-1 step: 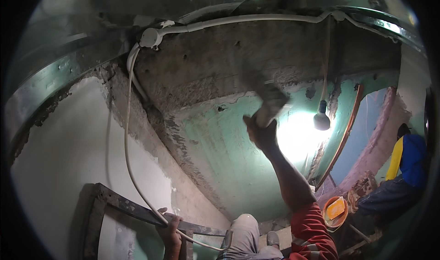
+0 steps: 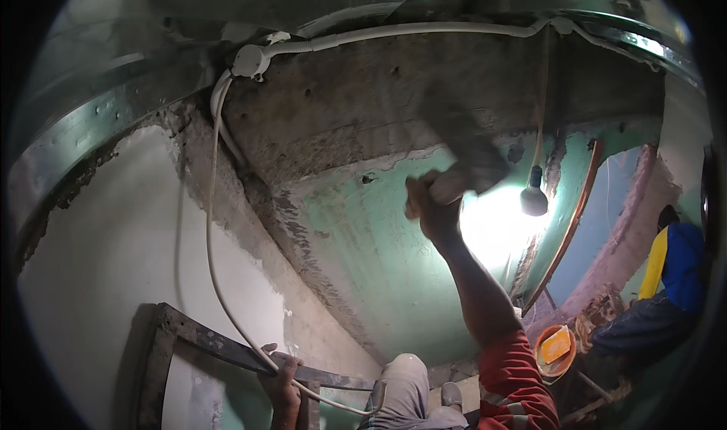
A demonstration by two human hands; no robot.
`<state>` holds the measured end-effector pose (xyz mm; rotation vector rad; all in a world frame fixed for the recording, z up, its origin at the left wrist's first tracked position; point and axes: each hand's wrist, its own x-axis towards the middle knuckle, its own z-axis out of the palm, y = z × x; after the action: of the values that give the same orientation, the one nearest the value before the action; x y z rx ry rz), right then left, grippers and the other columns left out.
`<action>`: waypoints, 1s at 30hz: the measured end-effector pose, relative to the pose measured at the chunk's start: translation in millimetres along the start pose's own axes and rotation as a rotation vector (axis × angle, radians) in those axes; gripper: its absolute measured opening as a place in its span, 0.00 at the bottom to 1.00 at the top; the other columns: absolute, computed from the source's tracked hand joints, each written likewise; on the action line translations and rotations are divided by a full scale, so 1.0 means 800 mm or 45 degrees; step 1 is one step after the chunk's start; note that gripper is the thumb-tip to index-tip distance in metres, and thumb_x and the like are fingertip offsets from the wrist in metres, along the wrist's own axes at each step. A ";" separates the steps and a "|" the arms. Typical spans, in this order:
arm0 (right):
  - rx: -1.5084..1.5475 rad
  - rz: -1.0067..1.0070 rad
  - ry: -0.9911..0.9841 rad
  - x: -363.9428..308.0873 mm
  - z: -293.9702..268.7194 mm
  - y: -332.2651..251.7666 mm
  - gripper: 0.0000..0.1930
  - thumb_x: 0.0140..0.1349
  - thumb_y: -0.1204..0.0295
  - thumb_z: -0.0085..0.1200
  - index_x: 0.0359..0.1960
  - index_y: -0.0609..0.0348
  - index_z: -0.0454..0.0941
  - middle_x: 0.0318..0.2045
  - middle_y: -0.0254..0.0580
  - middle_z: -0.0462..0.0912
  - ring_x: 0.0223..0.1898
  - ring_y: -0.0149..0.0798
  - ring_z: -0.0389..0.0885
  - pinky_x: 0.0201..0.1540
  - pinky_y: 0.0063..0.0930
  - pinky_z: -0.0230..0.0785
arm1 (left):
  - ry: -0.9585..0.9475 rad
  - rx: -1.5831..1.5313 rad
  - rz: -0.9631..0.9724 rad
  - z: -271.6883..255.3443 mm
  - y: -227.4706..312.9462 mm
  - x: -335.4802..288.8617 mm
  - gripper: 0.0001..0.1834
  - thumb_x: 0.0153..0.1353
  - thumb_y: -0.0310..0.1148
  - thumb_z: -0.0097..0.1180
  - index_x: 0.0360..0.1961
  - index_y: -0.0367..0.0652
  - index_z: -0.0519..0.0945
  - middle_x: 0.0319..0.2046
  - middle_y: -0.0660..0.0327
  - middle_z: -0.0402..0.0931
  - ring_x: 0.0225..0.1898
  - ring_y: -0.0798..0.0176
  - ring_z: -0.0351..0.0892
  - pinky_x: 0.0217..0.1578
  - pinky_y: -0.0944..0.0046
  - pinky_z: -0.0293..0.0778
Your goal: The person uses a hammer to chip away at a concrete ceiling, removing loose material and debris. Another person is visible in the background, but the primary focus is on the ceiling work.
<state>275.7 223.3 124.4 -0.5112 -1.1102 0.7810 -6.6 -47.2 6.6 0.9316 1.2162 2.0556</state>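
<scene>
My right hand point(image 2: 433, 206) is raised overhead and closed on a blurred grey trowel point(image 2: 473, 171), which is pressed against the wall where the green plaster point(image 2: 379, 263) meets the rough concrete beam point(image 2: 363, 104). My right sleeve is red. Low in the view, my left hand point(image 2: 282, 381) grips the top bar of a dark metal frame point(image 2: 216, 343). A white cable point(image 2: 212, 278) runs past that hand. My knee in grey trousers point(image 2: 405, 384) shows at the bottom.
A lit bulb point(image 2: 534, 200) hangs on a cord just right of the trowel. White conduit and a round junction box point(image 2: 250, 60) run along the ceiling. An orange bowl point(image 2: 556, 350) lies lower right. Another person in blue and yellow point(image 2: 674, 271) crouches at far right.
</scene>
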 end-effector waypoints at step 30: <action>-0.970 0.639 -0.160 0.007 -0.062 0.104 0.18 0.56 0.58 0.63 0.33 0.63 0.81 0.22 0.43 0.80 0.26 0.35 0.79 0.30 0.36 0.69 | -0.104 0.037 -0.024 0.000 -0.015 0.020 0.28 0.49 0.18 0.59 0.53 0.33 0.67 0.26 0.60 0.74 0.29 0.63 0.78 0.40 0.61 0.77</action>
<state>298.0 281.2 49.9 -1.4374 -1.4103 0.8064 -14.8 -29.8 0.0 1.0039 1.2105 1.9705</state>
